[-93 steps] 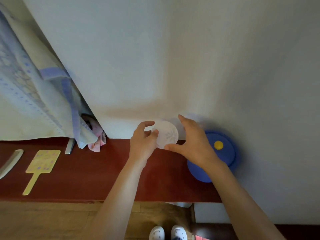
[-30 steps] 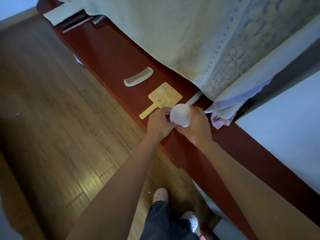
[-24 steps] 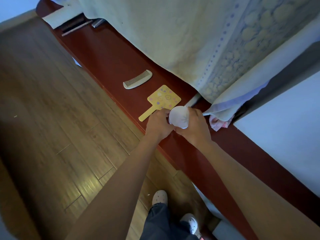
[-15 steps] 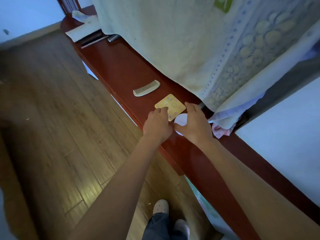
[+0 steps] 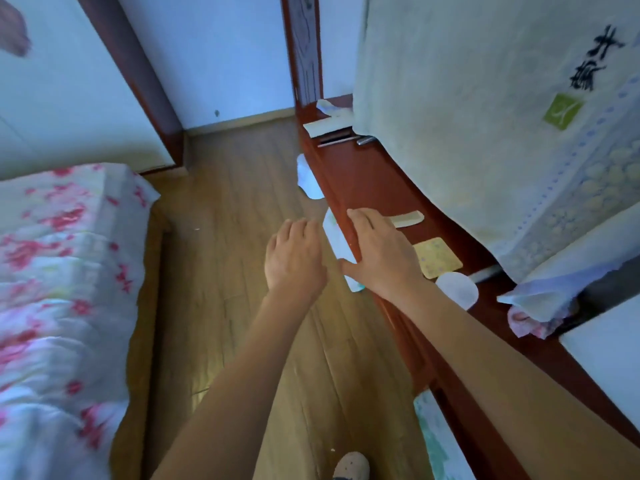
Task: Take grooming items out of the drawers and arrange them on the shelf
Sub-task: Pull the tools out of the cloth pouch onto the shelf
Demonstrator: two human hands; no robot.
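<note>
The left hand (image 5: 294,254) hung relaxed over the floor (image 5: 225,188); the right hand (image 5: 381,254) spread over the shelf (image 5: 363,174) edge (both empty). The round white case (image 5: 456,294) lay just beside the yellow mirror (image 5: 438,258).

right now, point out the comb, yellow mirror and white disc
comb (image 5: 409,218): head view, its visible end past the right hand
yellow mirror (image 5: 438,258): head view, centre of its square face
white disc (image 5: 456,291): head view, centre of its top
</note>
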